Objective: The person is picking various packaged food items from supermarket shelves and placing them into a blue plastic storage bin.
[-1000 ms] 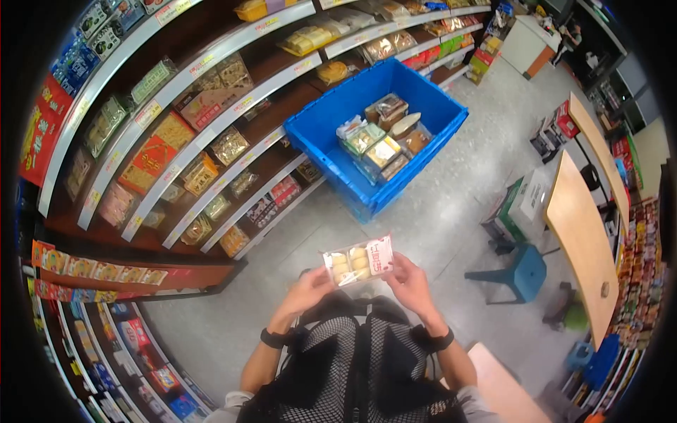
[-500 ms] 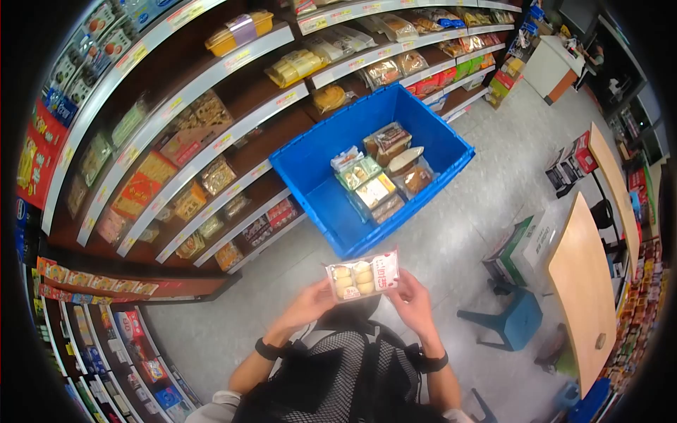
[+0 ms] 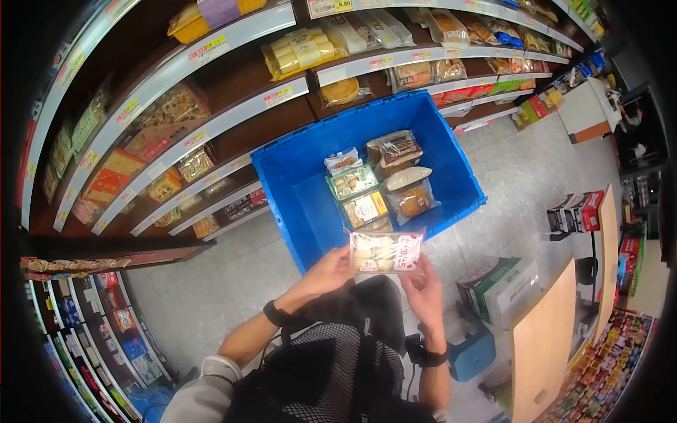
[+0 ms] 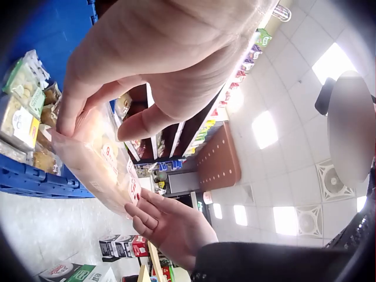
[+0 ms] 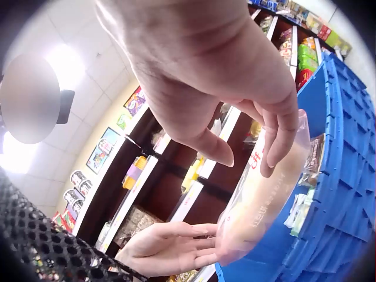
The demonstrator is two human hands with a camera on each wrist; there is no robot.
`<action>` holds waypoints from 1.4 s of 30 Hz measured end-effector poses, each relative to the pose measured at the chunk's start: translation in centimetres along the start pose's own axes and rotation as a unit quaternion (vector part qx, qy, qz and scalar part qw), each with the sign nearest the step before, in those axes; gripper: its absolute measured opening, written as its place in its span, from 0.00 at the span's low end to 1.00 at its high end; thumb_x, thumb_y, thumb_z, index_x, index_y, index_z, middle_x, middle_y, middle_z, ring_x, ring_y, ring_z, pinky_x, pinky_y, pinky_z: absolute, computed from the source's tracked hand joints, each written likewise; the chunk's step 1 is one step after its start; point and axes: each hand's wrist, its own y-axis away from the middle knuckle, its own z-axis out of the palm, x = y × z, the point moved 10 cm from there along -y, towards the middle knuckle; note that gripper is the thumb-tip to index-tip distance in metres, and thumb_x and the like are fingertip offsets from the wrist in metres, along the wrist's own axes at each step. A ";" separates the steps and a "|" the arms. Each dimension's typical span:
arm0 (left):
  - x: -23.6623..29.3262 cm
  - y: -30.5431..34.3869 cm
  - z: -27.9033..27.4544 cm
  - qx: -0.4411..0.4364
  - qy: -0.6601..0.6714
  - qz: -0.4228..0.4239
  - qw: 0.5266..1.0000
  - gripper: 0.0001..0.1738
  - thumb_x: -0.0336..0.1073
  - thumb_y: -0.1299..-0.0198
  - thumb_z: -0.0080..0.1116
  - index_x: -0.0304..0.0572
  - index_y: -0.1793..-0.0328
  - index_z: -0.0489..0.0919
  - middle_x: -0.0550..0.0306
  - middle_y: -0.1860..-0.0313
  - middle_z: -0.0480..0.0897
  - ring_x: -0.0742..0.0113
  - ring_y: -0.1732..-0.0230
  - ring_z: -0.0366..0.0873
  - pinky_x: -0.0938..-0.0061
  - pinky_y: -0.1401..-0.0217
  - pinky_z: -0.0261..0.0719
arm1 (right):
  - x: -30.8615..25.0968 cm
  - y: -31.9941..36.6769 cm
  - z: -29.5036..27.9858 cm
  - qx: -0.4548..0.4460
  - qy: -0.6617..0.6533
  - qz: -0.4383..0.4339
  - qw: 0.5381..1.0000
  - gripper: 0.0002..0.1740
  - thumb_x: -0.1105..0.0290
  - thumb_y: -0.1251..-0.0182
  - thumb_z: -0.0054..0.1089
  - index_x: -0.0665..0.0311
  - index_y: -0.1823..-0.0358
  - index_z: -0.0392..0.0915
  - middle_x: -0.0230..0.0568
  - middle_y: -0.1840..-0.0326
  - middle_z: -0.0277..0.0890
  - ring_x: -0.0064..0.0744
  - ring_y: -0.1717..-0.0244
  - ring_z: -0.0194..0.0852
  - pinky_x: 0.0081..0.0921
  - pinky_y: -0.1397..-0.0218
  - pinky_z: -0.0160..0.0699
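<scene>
A clear pack of round pastries [image 3: 384,254], with a pink-and-white label at its right end, is held up level in front of the body. My left hand [image 3: 330,273] grips its left end, and in the left wrist view the fingers [image 4: 70,106] curl over the wrapper's edge. At the other end, my right hand [image 3: 424,287] holds the labelled side, its fingers [image 5: 283,132] bent against the wrapper. Beyond the hands stands a blue crate [image 3: 289,211]; the pack overlaps its near rim in the head view. Bagged breads [image 3: 410,201] and pastry boxes [image 3: 351,182] lie inside the crate.
Shelves [image 3: 247,113] of packaged baked goods curve behind and left of the crate. To the right are a green-and-white carton [image 3: 497,289], a blue stool [image 3: 471,352] and a wooden tabletop [image 3: 546,345]. Grey floor [image 3: 190,296] shows on the left.
The crate and shelves appear nearer, and the pack has come from in front of the crate to overlap its near rim. Both hands keep holding the pack throughout.
</scene>
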 end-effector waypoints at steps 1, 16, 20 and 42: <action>0.1 -0.7 -0.7 0.023 0.000 -0.017 1.000 0.24 0.23 0.37 0.48 0.32 0.33 0.65 0.51 0.43 0.77 0.64 0.42 0.76 0.75 0.39 0.74 | -0.5 -1.2 0.4 -0.017 0.005 -0.003 1.000 0.35 0.77 0.41 0.62 0.78 0.33 0.59 0.49 0.60 0.83 0.28 0.61 0.84 0.22 0.56 0.81; -2.3 -16.1 -12.5 0.303 0.065 -0.080 0.947 0.35 0.22 0.45 0.54 0.36 0.28 0.64 0.48 0.38 0.76 0.62 0.38 0.73 0.72 0.35 0.69 | -0.3 -26.6 12.0 -0.384 0.090 -0.017 0.919 0.34 0.72 0.47 0.64 0.74 0.38 0.64 0.50 0.49 0.79 0.34 0.52 0.78 0.28 0.46 0.76; -4.5 -20.3 -15.2 0.344 0.101 -0.073 0.931 0.40 0.23 0.46 0.57 0.39 0.25 0.60 0.46 0.38 0.75 0.61 0.37 0.73 0.71 0.36 0.71 | 2.9 -33.5 14.5 -0.391 0.159 -0.024 0.906 0.39 0.74 0.48 0.64 0.71 0.33 0.59 0.50 0.41 0.73 0.37 0.43 0.73 0.29 0.45 0.75; -14.9 -26.4 -21.9 0.438 -0.061 -0.104 0.891 0.29 0.40 0.33 0.48 0.47 0.26 0.63 0.45 0.47 0.81 0.52 0.46 0.79 0.68 0.42 0.74 | 13.6 -40.8 17.9 -0.347 0.269 -0.043 0.897 0.45 0.66 0.49 0.65 0.65 0.28 0.56 0.53 0.40 0.72 0.47 0.37 0.69 0.33 0.35 0.66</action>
